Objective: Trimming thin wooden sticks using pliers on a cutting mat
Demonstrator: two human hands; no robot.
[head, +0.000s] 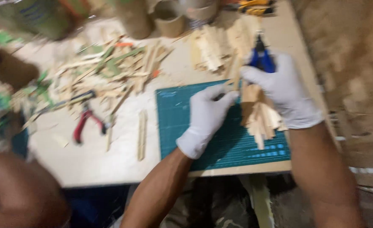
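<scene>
Two gloved hands, left hand (206,118) pinching wood strips (260,118), right hand (285,90) gripping blue-handled cutters (261,57), green cutting mat (182,122), cluttered pale table (97,160)

So there's a bundle of pale wooden sticks (260,118), thin flat strips fanned out unevenly, held upright-ish just above the green cutting mat (182,126). Blue-handled pliers (261,57) sit at the mat's far edge, pointing away.
</scene>
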